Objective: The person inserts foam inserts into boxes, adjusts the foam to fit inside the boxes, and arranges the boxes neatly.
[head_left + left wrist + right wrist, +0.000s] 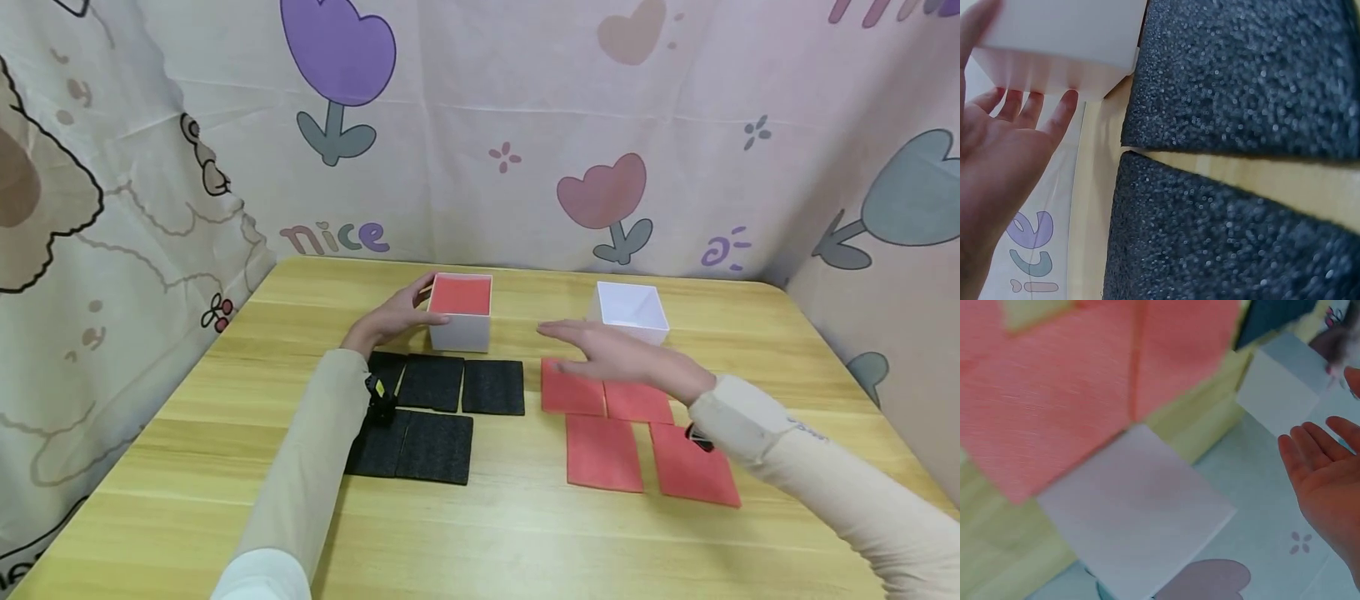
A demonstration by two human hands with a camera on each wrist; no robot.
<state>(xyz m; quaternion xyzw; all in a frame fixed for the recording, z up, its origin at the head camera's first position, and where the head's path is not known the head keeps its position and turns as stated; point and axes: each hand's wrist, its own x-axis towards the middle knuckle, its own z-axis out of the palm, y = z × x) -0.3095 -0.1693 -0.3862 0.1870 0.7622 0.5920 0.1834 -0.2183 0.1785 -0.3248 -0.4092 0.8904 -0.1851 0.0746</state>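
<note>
A white square box (460, 335) with a red square piece (461, 295) inside stands at the back, left of centre. My left hand (396, 315) holds it from the left, thumb along the front face and fingers behind; the left wrist view shows the fingertips against the box wall (1063, 28). My right hand (615, 350) hovers over the red squares (602, 450) with fingers extended, holding nothing. Behind it stands a second white box (633, 304), whose bare inside shows. In the right wrist view that hand's palm (1329, 469) is turned to the camera.
Several black foam squares (435, 447) lie in two rows under and beside my left forearm. Several red squares lie flat on the right, partly below my right forearm. The wooden table (420, 542) ends at a patterned cloth (480, 192) at the back.
</note>
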